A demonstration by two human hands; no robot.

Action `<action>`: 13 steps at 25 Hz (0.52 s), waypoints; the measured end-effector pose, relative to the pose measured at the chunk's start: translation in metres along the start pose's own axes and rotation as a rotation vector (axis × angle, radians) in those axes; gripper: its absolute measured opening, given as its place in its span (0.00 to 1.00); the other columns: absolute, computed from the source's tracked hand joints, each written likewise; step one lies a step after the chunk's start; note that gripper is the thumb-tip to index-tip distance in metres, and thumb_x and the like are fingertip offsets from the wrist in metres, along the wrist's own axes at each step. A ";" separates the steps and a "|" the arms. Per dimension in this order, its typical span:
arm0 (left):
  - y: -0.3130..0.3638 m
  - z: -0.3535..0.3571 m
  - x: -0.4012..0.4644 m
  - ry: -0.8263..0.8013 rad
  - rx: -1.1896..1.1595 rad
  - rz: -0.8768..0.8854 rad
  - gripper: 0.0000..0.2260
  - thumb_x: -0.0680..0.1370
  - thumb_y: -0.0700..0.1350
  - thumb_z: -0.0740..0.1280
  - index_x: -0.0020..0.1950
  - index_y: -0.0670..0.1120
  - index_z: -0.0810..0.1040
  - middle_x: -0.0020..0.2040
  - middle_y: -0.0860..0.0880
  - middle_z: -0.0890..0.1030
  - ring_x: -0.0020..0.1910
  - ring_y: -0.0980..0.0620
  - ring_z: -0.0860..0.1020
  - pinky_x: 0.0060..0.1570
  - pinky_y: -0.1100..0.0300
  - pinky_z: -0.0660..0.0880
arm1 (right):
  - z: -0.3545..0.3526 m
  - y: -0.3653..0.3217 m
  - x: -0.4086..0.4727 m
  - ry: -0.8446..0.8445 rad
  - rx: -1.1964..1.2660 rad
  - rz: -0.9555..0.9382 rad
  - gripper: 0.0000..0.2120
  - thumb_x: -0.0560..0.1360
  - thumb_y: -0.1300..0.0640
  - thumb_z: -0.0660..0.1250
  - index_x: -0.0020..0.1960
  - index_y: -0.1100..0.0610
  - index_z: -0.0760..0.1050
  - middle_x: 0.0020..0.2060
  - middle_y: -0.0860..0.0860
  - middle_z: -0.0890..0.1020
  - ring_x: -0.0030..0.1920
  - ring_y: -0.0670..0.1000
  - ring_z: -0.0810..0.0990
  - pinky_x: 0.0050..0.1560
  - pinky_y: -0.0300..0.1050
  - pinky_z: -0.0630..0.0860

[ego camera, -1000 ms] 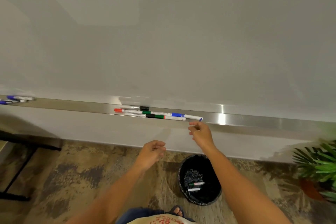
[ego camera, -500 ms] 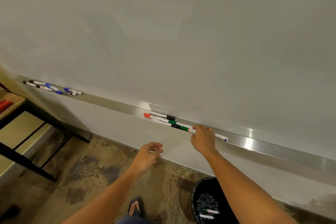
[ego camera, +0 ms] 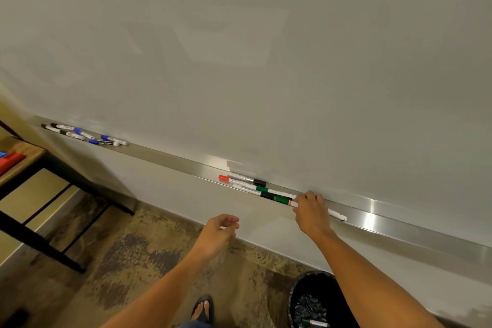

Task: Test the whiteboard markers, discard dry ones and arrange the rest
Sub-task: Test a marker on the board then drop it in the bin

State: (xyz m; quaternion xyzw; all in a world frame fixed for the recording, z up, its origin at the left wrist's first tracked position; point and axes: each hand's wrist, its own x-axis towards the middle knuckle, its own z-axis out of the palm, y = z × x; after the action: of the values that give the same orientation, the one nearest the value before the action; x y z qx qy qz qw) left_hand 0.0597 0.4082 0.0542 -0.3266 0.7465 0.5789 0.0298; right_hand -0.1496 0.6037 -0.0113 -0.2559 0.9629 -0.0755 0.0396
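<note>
The whiteboard (ego camera: pixel 266 61) fills the space above and beyond both hands, with a few blue and dark pen strokes near its top edge. Along its lower edge runs a metal tray (ego camera: pixel 399 224), passing under the right hand and stretching far off to the left of the left hand. Below the hands lies a mottled brown floor (ego camera: pixel 133 261), and a black-framed table (ego camera: pixel 32 194) stands well to the left of the left hand. A black bin (ego camera: pixel 300 298) sits beneath the right forearm, with a green-capped marker lying inside it.

The right hand (ego camera: pixel 311 213) rests on the tray, its fingers curled over a white marker (ego camera: pixel 336 214) whose far end sticks out to the right of the hand. Whether the fingers actually pinch that marker or only lie on it cannot be told. Just left of this hand, touching its fingertips, lies a cluster of markers (ego camera: pixel 255 188) with red, black and green caps, laid close together along the tray. Far to the left of both hands, a second group of markers (ego camera: pixel 82 134) with blue and black caps lies loosely on the tray.

The left hand (ego camera: pixel 217 234) hangs in the air below the tray, apart from it, fingers loosely curled and holding nothing.
</note>
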 end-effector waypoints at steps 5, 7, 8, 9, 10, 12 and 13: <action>0.005 -0.002 0.022 -0.046 0.059 0.032 0.09 0.82 0.42 0.63 0.60 0.51 0.78 0.57 0.53 0.81 0.51 0.53 0.82 0.49 0.63 0.79 | -0.007 0.004 0.000 0.004 0.114 0.020 0.09 0.78 0.50 0.69 0.57 0.50 0.77 0.52 0.49 0.80 0.52 0.52 0.73 0.50 0.45 0.71; 0.009 -0.003 0.033 -0.069 0.081 0.059 0.09 0.82 0.42 0.63 0.60 0.51 0.78 0.57 0.53 0.80 0.52 0.54 0.81 0.48 0.64 0.78 | -0.010 0.003 -0.003 0.024 0.134 0.020 0.08 0.77 0.50 0.70 0.55 0.49 0.77 0.51 0.48 0.81 0.50 0.51 0.73 0.49 0.45 0.73; 0.010 -0.004 0.039 -0.081 0.092 0.072 0.09 0.82 0.42 0.63 0.60 0.51 0.78 0.57 0.53 0.80 0.52 0.54 0.81 0.48 0.64 0.78 | -0.012 0.001 -0.004 0.038 0.141 0.023 0.08 0.77 0.50 0.71 0.54 0.49 0.77 0.50 0.47 0.82 0.50 0.51 0.73 0.48 0.46 0.73; 0.012 -0.005 0.044 -0.092 0.099 0.086 0.09 0.82 0.42 0.63 0.60 0.51 0.78 0.58 0.53 0.80 0.52 0.55 0.81 0.48 0.64 0.79 | -0.014 -0.001 -0.005 0.055 0.152 0.020 0.08 0.77 0.50 0.71 0.54 0.49 0.77 0.50 0.47 0.82 0.49 0.50 0.73 0.48 0.46 0.73; 0.014 -0.005 0.050 -0.098 0.104 0.102 0.09 0.82 0.42 0.63 0.60 0.51 0.78 0.58 0.52 0.81 0.51 0.55 0.81 0.49 0.63 0.80 | -0.017 -0.005 -0.008 0.071 0.168 0.007 0.08 0.77 0.49 0.71 0.54 0.49 0.78 0.49 0.46 0.82 0.49 0.50 0.73 0.48 0.47 0.73; 0.018 -0.005 0.059 -0.093 0.098 0.149 0.09 0.82 0.44 0.65 0.60 0.51 0.78 0.57 0.52 0.81 0.52 0.55 0.81 0.54 0.60 0.80 | -0.026 -0.017 -0.012 0.103 0.185 -0.056 0.07 0.78 0.49 0.69 0.55 0.49 0.78 0.50 0.45 0.81 0.50 0.50 0.72 0.48 0.46 0.72; 0.022 -0.005 0.064 -0.088 0.098 0.184 0.09 0.81 0.47 0.66 0.61 0.51 0.78 0.57 0.53 0.81 0.53 0.54 0.81 0.55 0.60 0.79 | -0.030 -0.026 -0.014 0.112 0.179 -0.091 0.07 0.78 0.49 0.68 0.55 0.49 0.78 0.51 0.44 0.81 0.51 0.49 0.72 0.49 0.45 0.70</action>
State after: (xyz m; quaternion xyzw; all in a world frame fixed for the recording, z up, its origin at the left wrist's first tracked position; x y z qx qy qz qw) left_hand -0.0002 0.3776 0.0477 -0.2291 0.7987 0.5559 0.0254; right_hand -0.1281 0.5924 0.0235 -0.2903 0.9404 -0.1771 0.0051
